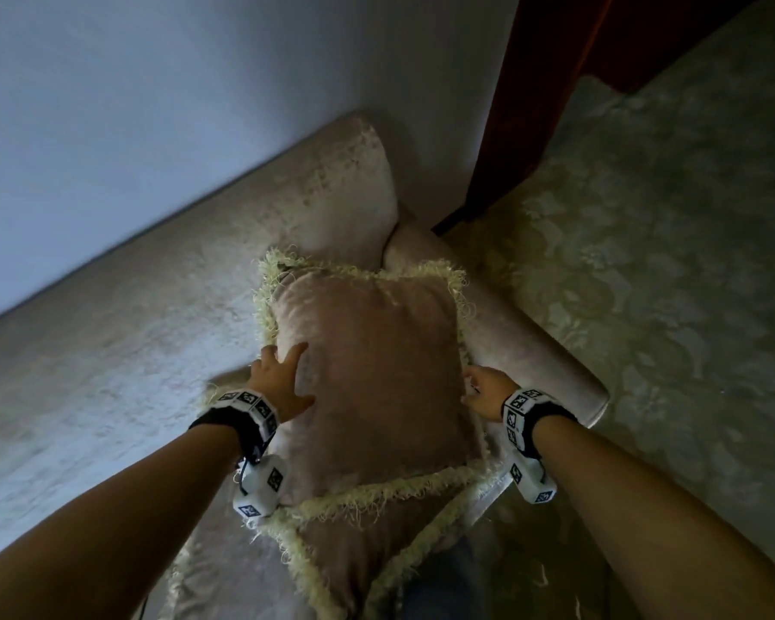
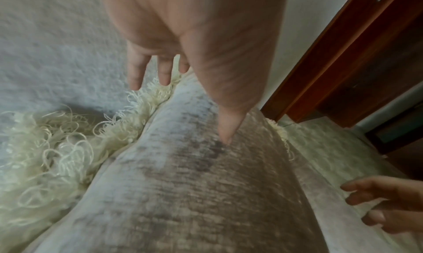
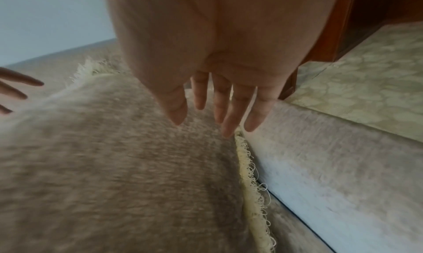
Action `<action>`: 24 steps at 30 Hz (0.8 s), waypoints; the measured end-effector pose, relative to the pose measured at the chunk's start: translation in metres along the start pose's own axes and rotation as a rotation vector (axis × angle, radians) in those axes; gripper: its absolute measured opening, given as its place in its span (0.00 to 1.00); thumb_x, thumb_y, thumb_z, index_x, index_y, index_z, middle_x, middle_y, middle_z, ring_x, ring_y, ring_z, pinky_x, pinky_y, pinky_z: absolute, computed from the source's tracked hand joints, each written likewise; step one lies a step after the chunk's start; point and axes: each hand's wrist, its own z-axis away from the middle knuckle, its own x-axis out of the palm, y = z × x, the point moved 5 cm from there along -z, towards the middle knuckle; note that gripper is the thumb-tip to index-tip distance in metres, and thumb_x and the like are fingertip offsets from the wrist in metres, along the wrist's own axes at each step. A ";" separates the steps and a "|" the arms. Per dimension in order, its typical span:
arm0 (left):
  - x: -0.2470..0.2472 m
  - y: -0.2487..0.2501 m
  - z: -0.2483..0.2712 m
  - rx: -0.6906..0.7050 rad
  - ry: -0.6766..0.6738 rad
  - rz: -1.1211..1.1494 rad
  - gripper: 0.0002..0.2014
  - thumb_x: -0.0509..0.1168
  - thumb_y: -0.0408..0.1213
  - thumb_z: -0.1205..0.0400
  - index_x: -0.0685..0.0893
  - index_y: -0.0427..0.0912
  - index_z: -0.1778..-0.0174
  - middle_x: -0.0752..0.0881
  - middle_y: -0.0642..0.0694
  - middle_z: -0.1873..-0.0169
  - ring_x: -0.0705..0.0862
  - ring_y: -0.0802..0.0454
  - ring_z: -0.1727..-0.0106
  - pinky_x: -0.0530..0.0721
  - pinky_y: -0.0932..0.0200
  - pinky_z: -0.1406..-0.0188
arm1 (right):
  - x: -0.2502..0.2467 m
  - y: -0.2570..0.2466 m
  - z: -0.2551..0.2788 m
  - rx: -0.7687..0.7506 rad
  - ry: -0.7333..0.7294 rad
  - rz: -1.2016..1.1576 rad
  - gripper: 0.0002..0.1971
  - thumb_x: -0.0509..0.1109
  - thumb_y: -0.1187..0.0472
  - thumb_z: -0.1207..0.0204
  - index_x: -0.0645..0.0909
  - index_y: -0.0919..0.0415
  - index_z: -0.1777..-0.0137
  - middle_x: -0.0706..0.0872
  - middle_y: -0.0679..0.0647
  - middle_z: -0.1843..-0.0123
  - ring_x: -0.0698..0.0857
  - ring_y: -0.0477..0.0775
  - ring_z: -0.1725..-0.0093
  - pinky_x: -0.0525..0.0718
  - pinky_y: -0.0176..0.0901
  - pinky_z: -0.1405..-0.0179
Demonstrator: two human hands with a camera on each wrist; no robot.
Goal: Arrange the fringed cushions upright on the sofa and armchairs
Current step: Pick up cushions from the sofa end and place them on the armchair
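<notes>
A dusty-pink cushion (image 1: 376, 373) with a cream fringe leans against the sofa backrest (image 1: 153, 328), in the corner by the armrest (image 1: 524, 342). My left hand (image 1: 283, 378) lies on its left edge with the fingers spread. In the left wrist view, that left hand (image 2: 206, 67) has its thumb touching the cushion face (image 2: 194, 193). My right hand (image 1: 484, 391) is at the cushion's right edge. In the right wrist view, its straight fingers (image 3: 217, 103) hover over the fringe and hold nothing. A second fringed cushion (image 1: 359, 557) lies flat in front, partly under the first.
A pale patterned carpet (image 1: 667, 261) covers the floor right of the armrest. A dark wooden frame (image 1: 533, 105) stands behind the sofa's end. A plain wall (image 1: 153, 105) rises behind the backrest. The seat stretches away to the left.
</notes>
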 end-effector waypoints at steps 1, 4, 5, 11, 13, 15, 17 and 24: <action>0.003 0.002 -0.006 -0.018 -0.032 -0.019 0.54 0.74 0.63 0.31 0.44 0.63 0.17 0.48 0.33 0.18 0.61 0.26 0.21 0.72 0.35 0.27 | 0.000 0.004 -0.013 -0.004 -0.020 -0.011 0.32 0.72 0.54 0.23 0.67 0.57 0.20 0.77 0.59 0.25 0.79 0.61 0.30 0.78 0.52 0.31; 0.011 0.005 -0.025 -0.056 -0.129 -0.012 0.64 0.79 0.64 0.39 0.36 0.71 0.21 0.40 0.33 0.17 0.60 0.25 0.20 0.73 0.33 0.27 | -0.002 0.018 -0.049 -0.027 -0.051 -0.059 0.41 0.75 0.48 0.26 0.59 0.53 0.17 0.71 0.59 0.22 0.77 0.62 0.28 0.76 0.51 0.29; 0.011 0.007 -0.032 -0.071 -0.151 0.010 0.67 0.81 0.63 0.43 0.33 0.74 0.22 0.39 0.33 0.17 0.61 0.26 0.20 0.73 0.32 0.28 | -0.003 0.024 -0.060 -0.036 -0.054 -0.090 0.44 0.76 0.46 0.27 0.56 0.49 0.16 0.70 0.59 0.21 0.75 0.62 0.27 0.75 0.52 0.29; 0.010 0.014 -0.061 -0.164 -0.206 0.067 0.80 0.88 0.56 0.56 0.25 0.80 0.29 0.31 0.38 0.18 0.62 0.24 0.21 0.71 0.26 0.30 | 0.016 0.049 -0.121 -0.103 -0.201 -0.216 0.65 0.83 0.32 0.48 0.41 0.33 0.17 0.55 0.51 0.14 0.61 0.60 0.17 0.66 0.57 0.21; 0.015 0.013 -0.066 -0.195 -0.215 0.071 0.81 0.87 0.56 0.56 0.25 0.78 0.28 0.28 0.38 0.19 0.59 0.24 0.20 0.69 0.27 0.29 | 0.033 0.054 -0.140 -0.104 -0.257 -0.290 0.71 0.85 0.30 0.58 0.39 0.27 0.19 0.54 0.50 0.14 0.62 0.58 0.18 0.68 0.59 0.21; 0.021 0.012 -0.072 -0.206 -0.214 0.074 0.81 0.88 0.55 0.55 0.26 0.74 0.25 0.27 0.36 0.19 0.57 0.24 0.20 0.68 0.29 0.28 | 0.049 0.057 -0.154 -0.115 -0.265 -0.351 0.73 0.87 0.31 0.62 0.39 0.24 0.21 0.55 0.49 0.14 0.63 0.58 0.18 0.69 0.62 0.23; 0.028 0.009 -0.077 -0.204 -0.216 0.089 0.81 0.88 0.54 0.56 0.26 0.74 0.25 0.28 0.35 0.19 0.55 0.24 0.19 0.66 0.30 0.26 | 0.057 0.054 -0.160 -0.132 -0.233 -0.384 0.73 0.87 0.32 0.62 0.37 0.21 0.23 0.57 0.50 0.15 0.63 0.58 0.19 0.70 0.63 0.23; 0.035 0.004 -0.088 -0.233 -0.227 0.096 0.81 0.89 0.52 0.54 0.26 0.75 0.26 0.54 0.35 0.21 0.62 0.27 0.21 0.66 0.27 0.27 | 0.071 0.047 -0.165 -0.087 -0.264 -0.535 0.72 0.90 0.49 0.51 0.35 0.27 0.21 0.53 0.54 0.14 0.60 0.61 0.18 0.67 0.61 0.23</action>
